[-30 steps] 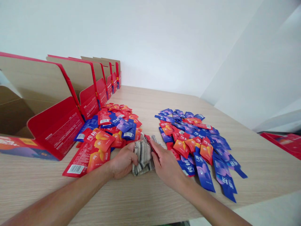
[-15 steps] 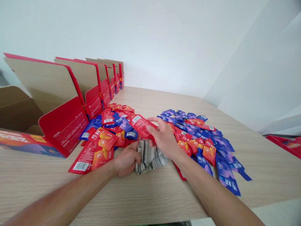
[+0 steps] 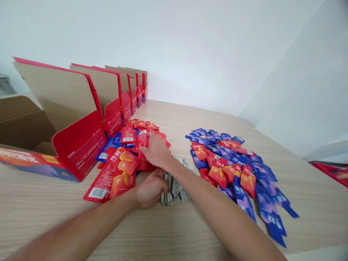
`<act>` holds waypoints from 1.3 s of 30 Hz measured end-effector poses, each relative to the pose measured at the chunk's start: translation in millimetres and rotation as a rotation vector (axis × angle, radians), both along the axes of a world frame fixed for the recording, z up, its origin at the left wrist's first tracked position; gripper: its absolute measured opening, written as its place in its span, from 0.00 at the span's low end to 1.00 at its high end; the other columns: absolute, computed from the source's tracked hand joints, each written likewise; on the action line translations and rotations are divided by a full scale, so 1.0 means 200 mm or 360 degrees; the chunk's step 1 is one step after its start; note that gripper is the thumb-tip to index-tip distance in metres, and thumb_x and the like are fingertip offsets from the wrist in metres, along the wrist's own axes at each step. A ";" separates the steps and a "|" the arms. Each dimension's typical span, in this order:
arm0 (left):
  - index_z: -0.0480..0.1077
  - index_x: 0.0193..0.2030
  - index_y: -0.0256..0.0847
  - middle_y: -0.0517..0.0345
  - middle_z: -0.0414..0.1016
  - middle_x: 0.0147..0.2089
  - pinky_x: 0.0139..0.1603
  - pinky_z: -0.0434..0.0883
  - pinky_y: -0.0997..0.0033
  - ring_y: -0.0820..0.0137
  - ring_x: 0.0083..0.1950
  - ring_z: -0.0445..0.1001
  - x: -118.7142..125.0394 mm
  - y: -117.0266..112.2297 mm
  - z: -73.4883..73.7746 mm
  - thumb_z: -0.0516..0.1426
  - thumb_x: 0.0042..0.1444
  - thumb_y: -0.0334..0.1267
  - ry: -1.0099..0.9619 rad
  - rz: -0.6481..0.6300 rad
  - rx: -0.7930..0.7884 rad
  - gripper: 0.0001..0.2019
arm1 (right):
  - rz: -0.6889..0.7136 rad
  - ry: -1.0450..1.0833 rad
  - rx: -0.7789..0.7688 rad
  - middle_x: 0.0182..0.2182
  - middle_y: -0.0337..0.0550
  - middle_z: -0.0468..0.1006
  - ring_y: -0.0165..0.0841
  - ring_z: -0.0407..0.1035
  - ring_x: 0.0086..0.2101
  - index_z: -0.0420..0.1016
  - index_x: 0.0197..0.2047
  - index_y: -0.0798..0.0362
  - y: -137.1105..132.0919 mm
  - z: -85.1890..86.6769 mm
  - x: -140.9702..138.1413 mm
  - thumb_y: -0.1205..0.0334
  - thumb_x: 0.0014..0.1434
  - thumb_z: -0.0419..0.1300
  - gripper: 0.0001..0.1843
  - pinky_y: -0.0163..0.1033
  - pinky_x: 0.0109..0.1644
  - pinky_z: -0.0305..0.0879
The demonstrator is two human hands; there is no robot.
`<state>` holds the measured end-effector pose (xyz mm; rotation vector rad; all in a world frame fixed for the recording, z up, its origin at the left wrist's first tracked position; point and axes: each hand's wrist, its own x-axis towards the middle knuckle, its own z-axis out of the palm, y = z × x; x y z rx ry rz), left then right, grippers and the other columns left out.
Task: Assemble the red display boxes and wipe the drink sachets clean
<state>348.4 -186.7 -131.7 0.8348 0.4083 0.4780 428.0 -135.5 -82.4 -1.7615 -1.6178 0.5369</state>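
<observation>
And here's the left hand, closed firmly on the grey-striped cloth, low on the wood-grain table. The right hand reaches across above it, thumb and fingers at a red barcoded sachet over the left heap of red and blue sachets; whether it's pinched or loose, I can't tell. Over right, another mixed heap! Open red cartons line the left side.

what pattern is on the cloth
The cloth has dark and pale stripes; see the head view.
</observation>
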 end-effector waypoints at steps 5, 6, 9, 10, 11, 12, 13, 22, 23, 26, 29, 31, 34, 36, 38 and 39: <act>0.75 0.37 0.38 0.55 0.80 0.38 0.37 0.71 0.71 0.61 0.44 0.78 0.00 0.01 -0.02 0.53 0.24 0.18 0.0053 -0.0006 -0.0030 0.28 | -0.0114 -0.0590 0.0040 0.49 0.60 0.82 0.53 0.77 0.52 0.60 0.69 0.59 -0.13 0.10 0.11 0.48 0.68 0.58 0.34 0.54 0.55 0.71; 0.74 0.37 0.38 0.56 0.80 0.38 0.34 0.70 0.73 0.62 0.43 0.78 0.00 0.01 -0.02 0.53 0.24 0.18 0.0076 0.0000 -0.0025 0.28 | -0.0156 -0.0630 0.0050 0.48 0.58 0.82 0.51 0.78 0.50 0.62 0.68 0.57 -0.15 0.13 0.18 0.47 0.69 0.57 0.32 0.52 0.54 0.71; 0.74 0.37 0.37 0.57 0.79 0.36 0.28 0.66 0.76 0.66 0.39 0.76 0.00 0.01 -0.02 0.53 0.23 0.18 0.0097 -0.0019 0.0007 0.28 | -0.0366 -0.0825 0.0000 0.47 0.57 0.83 0.49 0.78 0.49 0.69 0.63 0.55 -0.23 0.18 0.44 0.49 0.69 0.57 0.26 0.49 0.55 0.69; 0.74 0.37 0.37 0.57 0.78 0.36 0.27 0.65 0.77 0.66 0.39 0.76 0.00 0.01 -0.01 0.52 0.23 0.18 0.0096 -0.0027 0.0020 0.28 | -0.0471 -0.0913 -0.0075 0.48 0.59 0.82 0.50 0.77 0.51 0.69 0.62 0.57 -0.25 0.19 0.54 0.50 0.69 0.58 0.25 0.49 0.56 0.68; 0.73 0.37 0.37 0.57 0.78 0.35 0.27 0.65 0.77 0.67 0.38 0.76 0.00 0.01 -0.01 0.52 0.23 0.18 0.0098 -0.0029 0.0034 0.28 | -0.0579 -0.0986 -0.0171 0.50 0.63 0.81 0.51 0.76 0.52 0.70 0.62 0.60 -0.27 0.18 0.63 0.50 0.69 0.59 0.26 0.49 0.57 0.68; 0.73 0.37 0.37 0.58 0.78 0.35 0.27 0.65 0.77 0.67 0.37 0.75 0.01 0.01 -0.01 0.52 0.23 0.18 0.0104 -0.0027 0.0044 0.28 | -0.0660 -0.1033 -0.0269 0.51 0.67 0.80 0.52 0.75 0.54 0.70 0.61 0.63 -0.30 0.17 0.71 0.49 0.69 0.59 0.27 0.49 0.57 0.67; 0.73 0.36 0.37 0.58 0.77 0.34 0.27 0.66 0.76 0.67 0.37 0.75 0.01 0.01 0.00 0.52 0.23 0.18 0.0112 -0.0025 0.0053 0.27 | -0.0710 -0.1053 -0.0356 0.52 0.70 0.79 0.54 0.75 0.55 0.71 0.60 0.65 -0.31 0.15 0.77 0.48 0.68 0.60 0.29 0.48 0.56 0.68; 0.74 0.37 0.37 0.58 0.77 0.33 0.28 0.66 0.76 0.67 0.36 0.75 0.01 0.00 0.01 0.52 0.24 0.17 0.0115 0.0007 0.0046 0.28 | -0.0638 -0.0954 -0.0518 0.53 0.71 0.78 0.61 0.73 0.55 0.73 0.58 0.64 -0.30 -0.05 0.80 0.55 0.57 0.69 0.30 0.58 0.56 0.69; 0.73 0.36 0.37 0.58 0.77 0.33 0.28 0.66 0.77 0.67 0.37 0.75 0.01 0.00 0.01 0.52 0.23 0.17 0.0111 0.0011 0.0038 0.28 | -0.0612 -0.0919 -0.0496 0.54 0.70 0.78 0.59 0.74 0.55 0.71 0.60 0.65 -0.29 -0.05 0.80 0.55 0.57 0.69 0.32 0.56 0.56 0.69; 0.74 0.37 0.37 0.58 0.77 0.35 0.29 0.65 0.78 0.67 0.38 0.75 0.01 0.00 0.02 0.52 0.23 0.17 0.0087 0.0003 0.0018 0.29 | -0.0562 -0.0818 -0.0385 0.60 0.69 0.74 0.52 0.71 0.59 0.63 0.68 0.67 -0.29 -0.02 0.80 0.55 0.59 0.67 0.40 0.49 0.60 0.67; 0.74 0.38 0.37 0.57 0.77 0.35 0.29 0.65 0.77 0.67 0.38 0.76 0.00 0.00 0.02 0.52 0.24 0.17 0.0058 -0.0016 0.0019 0.28 | -0.0528 -0.0726 -0.0210 0.66 0.63 0.68 0.46 0.66 0.63 0.55 0.73 0.64 -0.36 0.03 0.76 0.56 0.63 0.63 0.41 0.45 0.65 0.62; 0.74 0.38 0.37 0.58 0.77 0.34 0.29 0.66 0.77 0.67 0.38 0.76 0.00 0.00 0.02 0.52 0.24 0.18 0.0063 -0.0030 0.0015 0.28 | -0.0477 -0.0524 -0.0048 0.66 0.59 0.68 0.44 0.68 0.61 0.55 0.73 0.60 -0.44 0.03 0.69 0.53 0.65 0.60 0.39 0.47 0.65 0.64; 0.73 0.36 0.38 0.58 0.77 0.33 0.30 0.67 0.76 0.67 0.37 0.76 0.00 0.01 0.00 0.52 0.24 0.18 0.0075 -0.0046 0.0005 0.26 | -0.0338 -0.0253 0.0160 0.63 0.57 0.72 0.45 0.69 0.59 0.60 0.71 0.54 -0.59 -0.05 0.52 0.48 0.66 0.58 0.35 0.52 0.64 0.65; 0.72 0.33 0.37 0.58 0.76 0.32 0.31 0.68 0.74 0.67 0.35 0.75 0.01 0.01 0.00 0.53 0.25 0.18 0.0069 -0.0038 0.0005 0.23 | -0.0239 -0.0322 0.0199 0.59 0.59 0.73 0.49 0.68 0.60 0.60 0.71 0.55 -0.67 -0.13 0.40 0.46 0.67 0.57 0.35 0.57 0.64 0.65; 0.70 0.31 0.37 0.60 0.75 0.30 0.30 0.67 0.74 0.69 0.33 0.73 0.00 0.01 0.00 0.53 0.25 0.18 0.0071 -0.0005 0.0011 0.21 | -0.0220 -0.0489 0.0209 0.60 0.67 0.70 0.55 0.65 0.62 0.57 0.73 0.58 -0.70 -0.22 0.32 0.43 0.68 0.54 0.38 0.64 0.64 0.63; 0.70 0.30 0.37 0.61 0.73 0.29 0.30 0.67 0.74 0.70 0.31 0.72 0.00 0.01 -0.01 0.52 0.25 0.18 0.0080 0.0013 0.0014 0.21 | -0.0215 -0.0569 0.0215 0.64 0.70 0.66 0.59 0.60 0.65 0.54 0.74 0.60 -0.71 -0.25 0.30 0.42 0.69 0.52 0.40 0.68 0.65 0.60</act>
